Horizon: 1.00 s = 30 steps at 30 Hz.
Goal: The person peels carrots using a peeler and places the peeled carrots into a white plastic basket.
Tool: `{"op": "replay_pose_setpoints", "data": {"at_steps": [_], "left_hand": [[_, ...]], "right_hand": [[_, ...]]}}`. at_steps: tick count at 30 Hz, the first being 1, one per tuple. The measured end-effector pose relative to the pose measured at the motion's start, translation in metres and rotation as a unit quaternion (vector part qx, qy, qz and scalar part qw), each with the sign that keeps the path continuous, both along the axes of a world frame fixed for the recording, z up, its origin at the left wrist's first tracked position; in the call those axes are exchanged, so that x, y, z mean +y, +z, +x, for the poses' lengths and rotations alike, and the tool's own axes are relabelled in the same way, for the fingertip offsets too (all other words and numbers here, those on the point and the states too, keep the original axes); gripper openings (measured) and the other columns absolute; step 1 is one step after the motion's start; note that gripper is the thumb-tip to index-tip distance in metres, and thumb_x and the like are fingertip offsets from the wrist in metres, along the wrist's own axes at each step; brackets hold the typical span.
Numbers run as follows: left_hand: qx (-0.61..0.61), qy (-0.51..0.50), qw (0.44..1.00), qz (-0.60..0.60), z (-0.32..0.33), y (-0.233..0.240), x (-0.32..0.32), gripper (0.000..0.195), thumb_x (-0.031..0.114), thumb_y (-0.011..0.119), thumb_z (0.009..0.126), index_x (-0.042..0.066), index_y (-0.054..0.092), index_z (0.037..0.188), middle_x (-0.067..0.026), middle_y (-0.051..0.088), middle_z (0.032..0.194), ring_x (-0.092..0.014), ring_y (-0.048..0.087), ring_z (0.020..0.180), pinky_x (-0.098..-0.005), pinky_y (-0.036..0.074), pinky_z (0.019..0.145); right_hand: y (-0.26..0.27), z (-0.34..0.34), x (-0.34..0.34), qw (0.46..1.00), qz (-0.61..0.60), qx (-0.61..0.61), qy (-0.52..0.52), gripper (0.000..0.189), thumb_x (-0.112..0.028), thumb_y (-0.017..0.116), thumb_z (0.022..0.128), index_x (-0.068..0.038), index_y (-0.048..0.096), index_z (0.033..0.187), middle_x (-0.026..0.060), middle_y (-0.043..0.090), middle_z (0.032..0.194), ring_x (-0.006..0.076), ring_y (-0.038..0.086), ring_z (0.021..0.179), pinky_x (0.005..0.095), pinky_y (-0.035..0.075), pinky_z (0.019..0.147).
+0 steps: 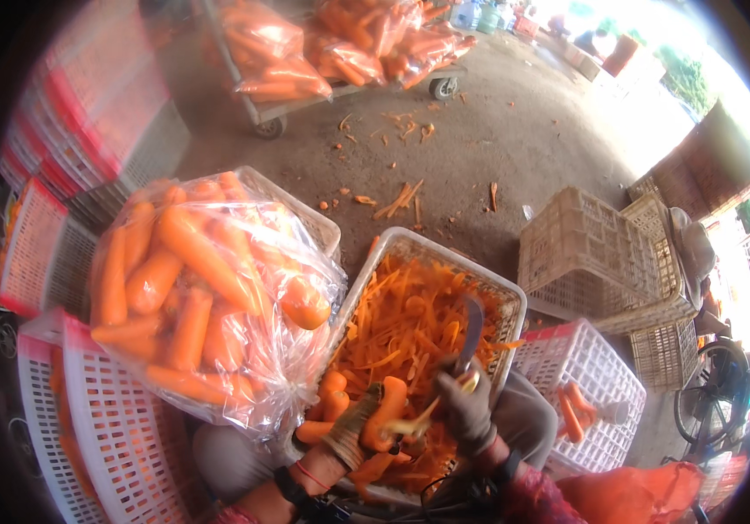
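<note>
My left hand (356, 419), in a dirty work glove, grips a thick carrot (386, 409) low over a crate. Beside it, my gloved right hand (466, 403) is closed around a knife (472, 327) whose curved blade points away from me. A blurred yellowish strip (411, 424) reaches from near the right hand to the carrot; I cannot tell what it is. Under both hands, a plastic crate (437, 237) holds a heap of orange carrot peelings (401, 321). Several whole carrots (334, 396) lie at its near left, next to my left hand.
Left of the crate bulges a clear plastic bag (217, 295) full of carrots. Slotted crates (126, 432) flank it. At right, a pink-white crate (601, 386) bears two carrots and a small cup-like object. Beyond stand stacked crates (588, 249) and a cart (348, 92) with bagged carrots.
</note>
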State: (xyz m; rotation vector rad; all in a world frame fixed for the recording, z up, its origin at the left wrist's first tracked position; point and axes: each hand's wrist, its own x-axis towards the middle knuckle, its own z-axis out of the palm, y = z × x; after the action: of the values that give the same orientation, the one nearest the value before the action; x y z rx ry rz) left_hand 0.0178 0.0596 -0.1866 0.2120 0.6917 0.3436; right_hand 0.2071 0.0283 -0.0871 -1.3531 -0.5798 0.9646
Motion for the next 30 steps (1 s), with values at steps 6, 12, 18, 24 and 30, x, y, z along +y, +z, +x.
{"op": "replay_pose_setpoints", "data": {"at_steps": [6, 12, 18, 24, 30], "left_hand": [[-0.096, -0.033, 0.986, -0.133, -0.005, 0.072, 0.020, 0.037, 0.027, 0.052, 0.093, 0.003, 0.048, 0.122, -0.0131, 0.056, 0.112, -0.021, 0.057, 0.094, -0.0269, 0.049, 0.078], [-0.006, 0.027, 0.999, -0.021, 0.003, 0.023, 0.004, 0.029, 0.029, 0.056, 0.091, 0.004, 0.053, 0.107, -0.0066, 0.057, 0.097, -0.016, 0.055, 0.082, -0.0280, 0.049, 0.066], [-0.309, 0.054, 0.873, -0.374, -0.010, 0.055, 0.015, 0.034, 0.033, 0.056, 0.090, 0.004, 0.054, 0.105, -0.0063, 0.058, 0.094, -0.017, 0.056, 0.080, -0.0314, 0.050, 0.069], [0.012, 0.030, 0.994, -0.101, 0.006, 0.035, 0.012, 0.046, 0.043, 0.051, 0.090, 0.004, 0.052, 0.114, -0.0100, 0.060, 0.105, -0.024, 0.061, 0.092, -0.0348, 0.053, 0.075], [0.028, -0.161, 0.963, 0.213, -0.006, 0.016, 0.012, 0.042, 0.040, 0.055, 0.090, 0.007, 0.053, 0.115, -0.0057, 0.061, 0.094, -0.017, 0.060, 0.080, -0.0270, 0.049, 0.062]], "right_hand": [[-0.004, 0.052, 0.014, 0.993, -0.033, -0.014, -0.114, 0.015, -0.014, 0.060, 0.084, -0.006, 0.053, 0.093, 0.0007, 0.051, 0.065, 0.0095, 0.049, 0.051, 0.0236, 0.040, 0.045], [0.009, -0.011, -0.011, 0.999, -0.019, 0.029, 0.037, 0.026, -0.012, 0.069, 0.079, -0.004, 0.057, 0.100, -0.0008, 0.054, 0.079, 0.0080, 0.054, 0.073, 0.0221, 0.047, 0.069], [-0.001, 0.063, 0.028, 0.982, -0.027, 0.033, -0.185, 0.024, -0.016, 0.064, 0.082, -0.006, 0.051, 0.098, 0.0036, 0.056, 0.077, 0.0089, 0.049, 0.048, 0.0225, 0.040, 0.039], [0.019, -0.010, -0.019, 0.998, -0.015, 0.051, 0.015, 0.022, -0.009, 0.066, 0.080, -0.004, 0.053, 0.098, 0.0047, 0.056, 0.083, 0.0126, 0.057, 0.060, 0.0223, 0.047, 0.049], [0.021, 0.020, 0.010, 0.998, -0.007, 0.044, -0.046, 0.017, -0.015, 0.062, 0.084, -0.003, 0.054, 0.093, 0.0017, 0.054, 0.068, 0.0091, 0.051, 0.050, 0.0211, 0.040, 0.043]]}}
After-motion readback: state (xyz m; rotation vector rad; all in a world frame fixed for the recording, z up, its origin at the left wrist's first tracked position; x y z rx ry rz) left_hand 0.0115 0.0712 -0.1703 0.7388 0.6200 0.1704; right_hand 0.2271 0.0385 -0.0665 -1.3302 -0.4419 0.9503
